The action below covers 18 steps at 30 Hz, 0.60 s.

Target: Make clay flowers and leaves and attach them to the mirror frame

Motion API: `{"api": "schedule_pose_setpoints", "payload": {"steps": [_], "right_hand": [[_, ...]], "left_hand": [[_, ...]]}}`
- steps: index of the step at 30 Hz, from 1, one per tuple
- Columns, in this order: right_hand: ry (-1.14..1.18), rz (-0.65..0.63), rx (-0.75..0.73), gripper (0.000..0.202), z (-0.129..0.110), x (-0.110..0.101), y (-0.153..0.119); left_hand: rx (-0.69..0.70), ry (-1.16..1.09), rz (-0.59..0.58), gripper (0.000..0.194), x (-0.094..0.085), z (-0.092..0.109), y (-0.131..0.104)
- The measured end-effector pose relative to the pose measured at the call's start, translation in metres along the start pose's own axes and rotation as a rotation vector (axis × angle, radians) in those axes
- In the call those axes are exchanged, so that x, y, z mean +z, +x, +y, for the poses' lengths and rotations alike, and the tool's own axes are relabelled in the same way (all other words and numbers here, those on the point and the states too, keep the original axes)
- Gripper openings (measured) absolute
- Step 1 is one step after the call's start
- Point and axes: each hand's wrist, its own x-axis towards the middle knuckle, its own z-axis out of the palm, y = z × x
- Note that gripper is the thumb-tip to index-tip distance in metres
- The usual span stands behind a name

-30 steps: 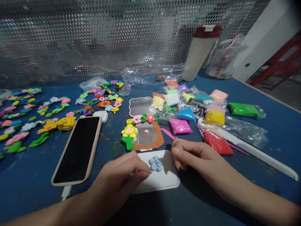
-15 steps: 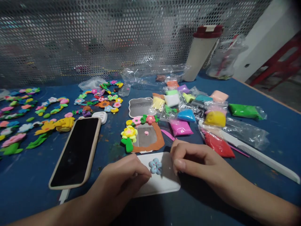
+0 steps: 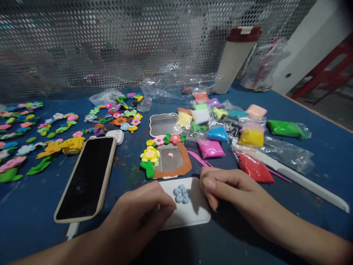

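Note:
A light blue clay flower with small pink marks lies on a white rounded board in front of me. My left hand covers the board's left side, thumb and index finger pinched beside the flower; whatever they hold is hidden. At the right edge of the board, my right hand is closed with thumb against fingers, and anything between them is too small to make out. Just beyond the board sits a small mirror framed in brown clay, with clay flowers along its top and left and a pink bit on its glass.
A phone lies to the left, near several flower-decorated clay frames. Bagged clay packs spread behind my right hand, with a pink plastic knife and a white comb. A tumbler stands behind, before a perforated metal panel.
My right thumb has risen slightly and the fingers below it have shifted toward the board's right edge. The left hand keeps its pinch, and the flower stays put on the board.

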Motion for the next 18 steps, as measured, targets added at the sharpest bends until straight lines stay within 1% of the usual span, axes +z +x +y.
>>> {"api": "schedule_pose_setpoints", "payload": {"steps": [12,18], "right_hand": [[0.043,-0.004,0.010,0.041,-0.0014,0.0007,0.0024],[-0.022,-0.013,-0.030,0.045,-0.0002,0.0000,0.0034]], "left_hand": [[0.011,0.016,-0.006,0.017,0.0003,0.0010,0.0004],[0.005,-0.002,-0.008,0.016,-0.0002,-0.0016,-0.0014]]}}
